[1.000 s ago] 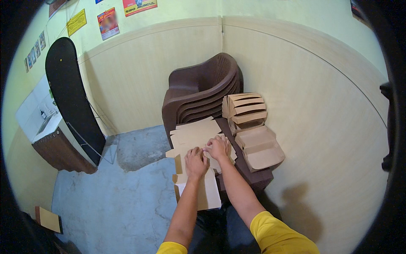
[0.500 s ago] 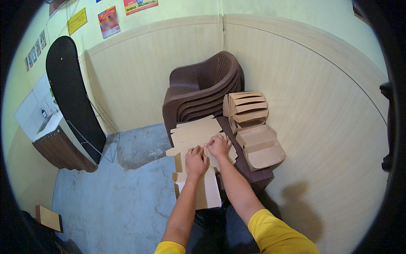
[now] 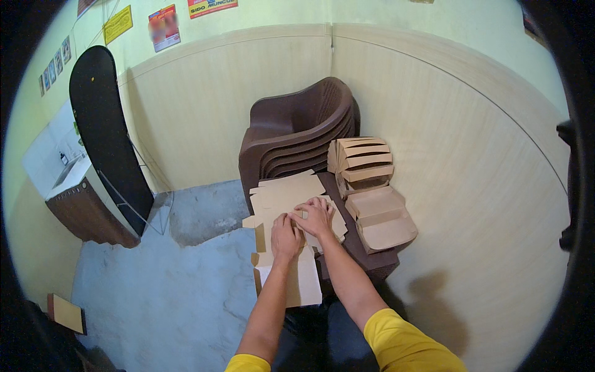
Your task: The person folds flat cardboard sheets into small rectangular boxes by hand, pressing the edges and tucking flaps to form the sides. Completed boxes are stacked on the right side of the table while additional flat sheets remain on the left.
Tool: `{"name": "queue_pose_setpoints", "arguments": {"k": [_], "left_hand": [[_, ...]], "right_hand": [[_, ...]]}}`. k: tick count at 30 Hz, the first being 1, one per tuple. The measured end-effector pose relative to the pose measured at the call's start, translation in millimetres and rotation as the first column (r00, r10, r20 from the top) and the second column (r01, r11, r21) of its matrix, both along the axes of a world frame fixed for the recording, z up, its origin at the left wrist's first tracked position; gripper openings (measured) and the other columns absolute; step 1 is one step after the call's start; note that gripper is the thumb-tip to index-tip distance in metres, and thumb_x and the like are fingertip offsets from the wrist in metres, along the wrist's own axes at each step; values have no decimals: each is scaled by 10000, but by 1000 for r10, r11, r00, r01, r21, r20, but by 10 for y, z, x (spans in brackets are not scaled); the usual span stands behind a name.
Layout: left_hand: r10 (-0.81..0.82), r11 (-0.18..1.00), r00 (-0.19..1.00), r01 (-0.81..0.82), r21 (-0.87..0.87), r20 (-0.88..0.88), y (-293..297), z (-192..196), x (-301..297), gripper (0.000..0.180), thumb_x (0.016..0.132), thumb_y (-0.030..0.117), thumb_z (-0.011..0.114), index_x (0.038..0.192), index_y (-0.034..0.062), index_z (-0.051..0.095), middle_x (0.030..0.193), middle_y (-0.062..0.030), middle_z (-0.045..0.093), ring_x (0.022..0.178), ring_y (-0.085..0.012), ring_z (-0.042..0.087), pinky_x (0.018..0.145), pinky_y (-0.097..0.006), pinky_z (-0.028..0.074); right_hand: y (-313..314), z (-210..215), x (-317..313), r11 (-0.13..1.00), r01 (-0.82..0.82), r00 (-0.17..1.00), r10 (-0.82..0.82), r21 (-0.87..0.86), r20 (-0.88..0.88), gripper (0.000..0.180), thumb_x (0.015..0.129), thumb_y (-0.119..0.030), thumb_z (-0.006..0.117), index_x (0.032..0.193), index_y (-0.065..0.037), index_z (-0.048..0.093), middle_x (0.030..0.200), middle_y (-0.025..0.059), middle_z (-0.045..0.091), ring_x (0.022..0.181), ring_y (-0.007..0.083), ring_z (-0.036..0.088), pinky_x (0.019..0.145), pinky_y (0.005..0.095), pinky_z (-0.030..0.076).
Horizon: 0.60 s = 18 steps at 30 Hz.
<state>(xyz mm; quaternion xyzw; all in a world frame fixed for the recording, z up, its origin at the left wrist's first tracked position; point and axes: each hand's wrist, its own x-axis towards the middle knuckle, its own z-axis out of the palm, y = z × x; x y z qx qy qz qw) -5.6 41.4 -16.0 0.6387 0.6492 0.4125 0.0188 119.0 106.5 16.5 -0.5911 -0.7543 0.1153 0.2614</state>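
Flat, partly folded brown cardboard box blanks [image 3: 280, 196] lie over a dark brown plastic surface and reach back toward my lap. My left hand [image 3: 286, 238] rests on the middle of the cardboard, its fingers bent and closed at a fold. Beside it on the right, my right hand [image 3: 316, 216] curls over the same area, thumb pointing toward the left fingers. The hands nearly touch, and both grip the cardboard around a flap. What lies right under the fingertips is hidden.
Stacked brown plastic chairs [image 3: 297, 124] stand behind the cardboard. To the right are an open folded cardboard box [image 3: 383, 220] and a row of nested boxes [image 3: 365, 158]. A tall black board [image 3: 99, 124] leans by a sink cabinet [image 3: 93, 211] at the left.
My right hand has shifted slightly left, bringing its thumb up to the left hand's fingers. The left hand stays almost in place on the cardboard.
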Motion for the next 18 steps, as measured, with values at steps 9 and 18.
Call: {"name": "queue_pose_setpoints", "arguments": {"k": [9,18], "left_hand": [[-5,1000,994,4,6,112,-180,287,-158,369,952,169,659,1267,-18,700,1321,-224,652,1217,-416,626,1051,-487,521],[340,815,908,-415,-404,-247,-522,501,-262,958,827,737,713,1390,-34,633,1467,-322,553,1471,-473,419,1251,-557,267]], "right_hand": [[193,-283,51,990,60,996,-51,132,-72,216,829,-347,807,962,-188,750,1119,29,719,1204,275,578,1071,508,356],[159,-272,88,992,43,970,-14,115,-241,91,834,-163,781,924,-164,767,1033,35,746,1108,297,654,975,469,476]]}}
